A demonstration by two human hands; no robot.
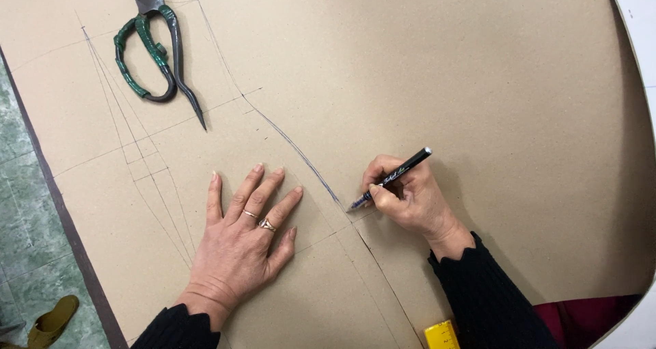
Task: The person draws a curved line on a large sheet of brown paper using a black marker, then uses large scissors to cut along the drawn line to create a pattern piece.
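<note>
A large sheet of brown pattern paper point(424, 69) covers the table, marked with thin pencil lines and one darker curved ink line point(294, 144). My right hand point(410, 195) grips a black pen point(393, 177) with its tip touching the paper at the lower end of that curve. My left hand point(242, 240) lies flat on the paper just left of the curve, fingers spread, with rings on two fingers. Both wrists wear black sleeves.
Big scissors point(154, 48) with green-wrapped handles lie on the paper at the upper left. A yellow ruler end point(442, 335) shows at the bottom edge. Green tiled floor point(27, 205) and a yellow-green slipper point(51, 322) lie past the table's left edge.
</note>
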